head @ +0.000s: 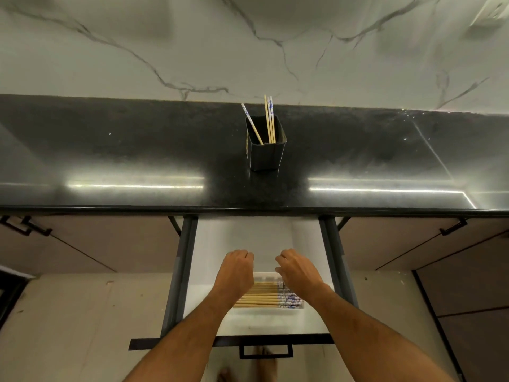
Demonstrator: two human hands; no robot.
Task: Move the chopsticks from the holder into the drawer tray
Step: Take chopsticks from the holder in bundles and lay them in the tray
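Note:
A black square holder (266, 154) stands on the black counter, with a few wooden chopsticks (270, 119) with blue-and-white tops leaning in it. Below, an open drawer (341, 260) holds a white tray (265, 275) with several chopsticks (264, 297) lying side by side, patterned ends to the right. My left hand (236, 271) hovers over the tray's left part, fingers curled, nothing visible in it. My right hand (296, 270) is above the tray's right end, fingers bent downward and slightly apart, holding nothing I can see.
The glossy black counter (137, 161) runs the full width, with a marble wall (165, 45) behind. Closed cabinet doors with black handles (453, 226) flank the drawer. The drawer front with its handle (265, 352) juts toward me over a pale floor.

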